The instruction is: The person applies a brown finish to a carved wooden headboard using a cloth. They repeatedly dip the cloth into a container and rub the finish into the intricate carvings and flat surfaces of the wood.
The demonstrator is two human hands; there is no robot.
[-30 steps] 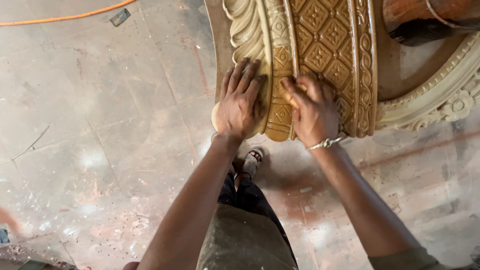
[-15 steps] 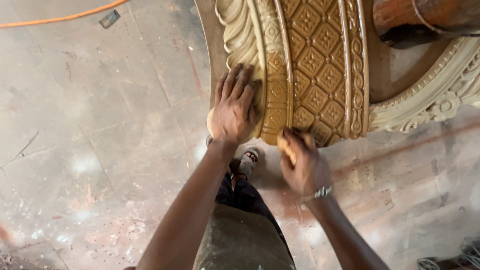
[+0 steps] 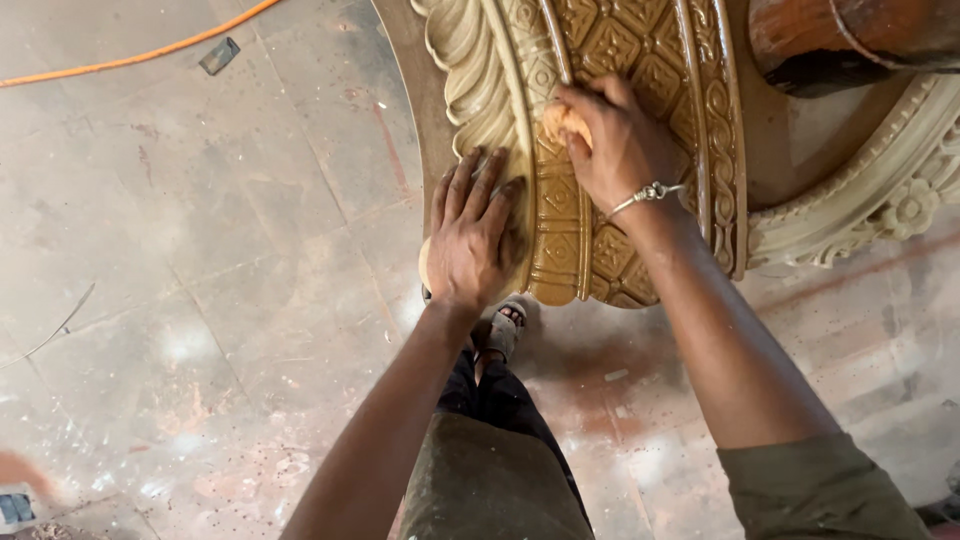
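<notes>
Below, stained stone floor (image 3: pixel 200 250), left hand (image 3: pixel 470 240) flat on carved panel (image 3: pixel 600 150), right hand (image 3: pixel 615 140) fingers gripping pad (image 3: pixel 560 122).

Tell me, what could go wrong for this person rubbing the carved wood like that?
The right hand presses a small orange pad into the raised ridges of the carved panel, so fine detail might get rubbed flat or fingers scraped. The left hand braces near the panel's lower edge, right above the sandalled foot; if the piece slipped, it could land there.
</notes>
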